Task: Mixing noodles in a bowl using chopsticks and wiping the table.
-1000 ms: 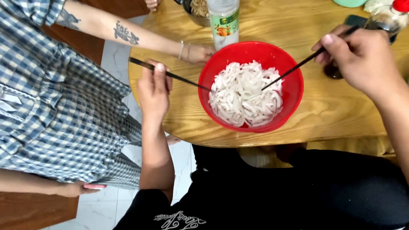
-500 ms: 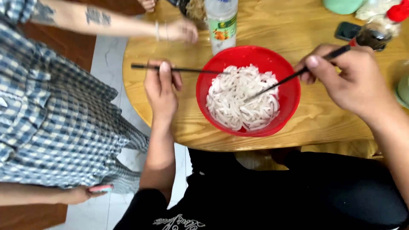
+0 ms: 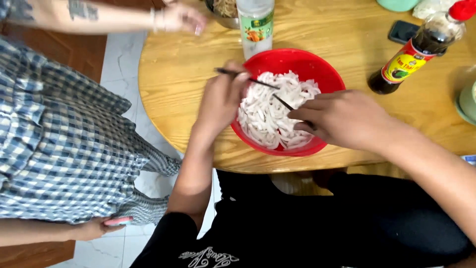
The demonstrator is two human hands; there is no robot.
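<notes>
left grip [image 3: 223,97] on chopstick [image 3: 248,79], tip pointing right

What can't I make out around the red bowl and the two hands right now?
- Right hand covers most of its chopstick and the near right part of the red bowl.
- Left hand hides the bowl's left rim.
- Clear bottle and metal bowl: tops cut off by the frame's top edge.
</notes>
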